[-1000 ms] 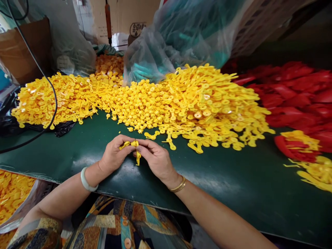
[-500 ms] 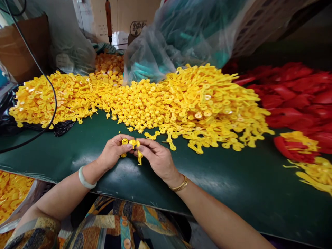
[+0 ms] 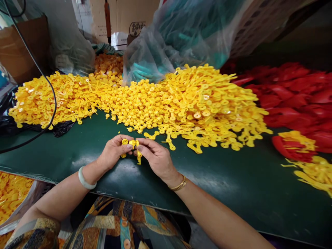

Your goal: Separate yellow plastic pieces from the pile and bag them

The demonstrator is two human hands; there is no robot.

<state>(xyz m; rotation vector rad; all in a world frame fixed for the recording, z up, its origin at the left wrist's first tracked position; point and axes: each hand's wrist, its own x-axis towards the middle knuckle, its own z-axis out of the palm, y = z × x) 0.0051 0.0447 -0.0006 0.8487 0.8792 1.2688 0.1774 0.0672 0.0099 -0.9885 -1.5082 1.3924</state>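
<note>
Both hands meet over the green tabletop (image 3: 98, 176), near its front edge. My left hand (image 3: 112, 150) is closed on small yellow plastic parts (image 3: 125, 141), one with a round end showing above the thumb. My right hand (image 3: 158, 157) pinches another yellow piece (image 3: 139, 157), whose thin end hangs below the fingers. The pieces in the two hands touch or nearly touch between the fingertips; how they join is too small to tell. Behind the hands lies a long heap of small yellow parts (image 3: 140, 103).
Longer yellow pieces (image 3: 215, 103) are heaped to the right, beside red parts (image 3: 301, 97). A black cable (image 3: 55, 100) curves over the left side. Plastic bags (image 3: 181, 38) and a cardboard box (image 3: 26, 48) stand behind. Yellow parts fill a sack (image 3: 12, 193) at the lower left.
The view has shifted very slightly. Both hands keep the same hold on the yellow pieces, with almost no movement.
</note>
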